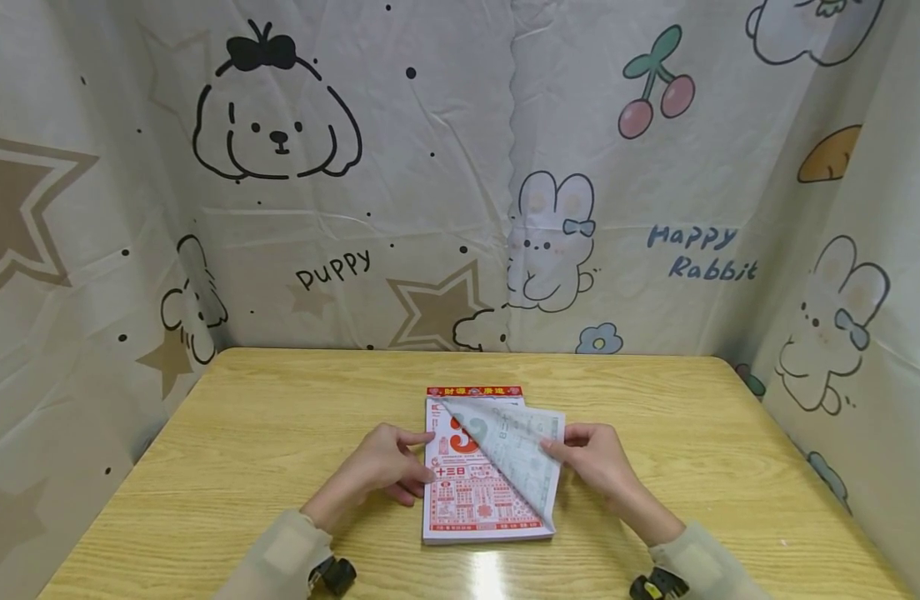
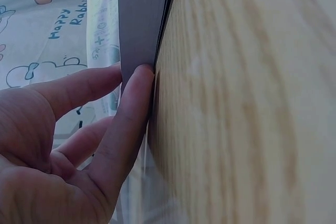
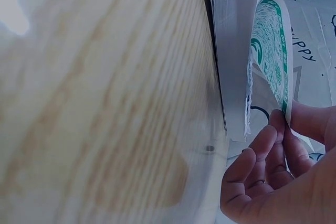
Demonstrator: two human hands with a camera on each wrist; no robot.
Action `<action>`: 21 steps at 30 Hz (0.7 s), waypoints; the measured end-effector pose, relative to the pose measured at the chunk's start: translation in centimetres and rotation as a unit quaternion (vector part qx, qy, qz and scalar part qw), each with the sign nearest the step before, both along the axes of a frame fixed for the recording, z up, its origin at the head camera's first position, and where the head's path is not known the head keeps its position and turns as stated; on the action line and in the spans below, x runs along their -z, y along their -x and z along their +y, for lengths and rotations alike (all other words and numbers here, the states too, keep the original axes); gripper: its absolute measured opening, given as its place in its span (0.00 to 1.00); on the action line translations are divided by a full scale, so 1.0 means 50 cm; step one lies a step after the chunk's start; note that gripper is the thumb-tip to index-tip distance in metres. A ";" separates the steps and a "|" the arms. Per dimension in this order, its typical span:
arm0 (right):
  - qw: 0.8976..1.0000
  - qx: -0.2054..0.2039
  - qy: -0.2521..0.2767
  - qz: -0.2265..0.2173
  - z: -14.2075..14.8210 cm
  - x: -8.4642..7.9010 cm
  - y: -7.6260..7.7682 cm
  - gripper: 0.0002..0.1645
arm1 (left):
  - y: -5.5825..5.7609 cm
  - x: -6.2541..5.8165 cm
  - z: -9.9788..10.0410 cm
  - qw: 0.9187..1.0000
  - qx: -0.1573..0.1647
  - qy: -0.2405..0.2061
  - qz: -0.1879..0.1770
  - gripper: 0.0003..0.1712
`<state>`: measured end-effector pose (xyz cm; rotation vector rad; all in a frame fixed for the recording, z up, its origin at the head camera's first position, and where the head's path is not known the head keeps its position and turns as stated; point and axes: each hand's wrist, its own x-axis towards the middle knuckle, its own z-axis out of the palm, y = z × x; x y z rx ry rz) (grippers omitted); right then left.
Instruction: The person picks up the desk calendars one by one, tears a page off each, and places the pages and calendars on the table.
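Note:
A tear-off calendar (image 1: 475,504) lies on the table with its red header strip (image 1: 474,391) at the far end. A red-printed page shows on its left side. One thin page (image 1: 531,454) is lifted diagonally, its pale back turned up and its green print visible in the right wrist view. My right hand (image 1: 601,462) pinches that page's right edge between thumb and fingers (image 3: 302,156). On the left, my left hand (image 1: 388,462) touches the calendar's side with extended fingers (image 2: 126,124), one low by the tabletop and another at the upper edge.
The calendar rests on a yellow wood-grain table (image 1: 295,392). Behind and at both sides hangs a pale cloth (image 1: 445,167) with cartoon prints. Small dark devices (image 1: 334,575) sit at both wrists, below light sleeves (image 1: 280,558).

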<state>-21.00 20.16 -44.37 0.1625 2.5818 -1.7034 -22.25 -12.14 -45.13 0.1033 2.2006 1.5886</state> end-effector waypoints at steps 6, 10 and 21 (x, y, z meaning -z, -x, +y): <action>1.000 0.003 0.000 -0.001 0.000 -0.001 -0.001 0.11 | 0.000 -0.001 0.000 1.000 0.001 0.001 0.001 0.40; 1.000 0.004 0.002 -0.001 0.001 -0.001 -0.002 0.12 | 0.001 -0.002 0.001 1.000 -0.002 0.003 -0.002 0.40; 1.000 -0.001 -0.008 0.001 0.003 -0.002 -0.003 0.15 | 0.001 -0.001 0.002 1.000 -0.006 0.003 -0.006 0.40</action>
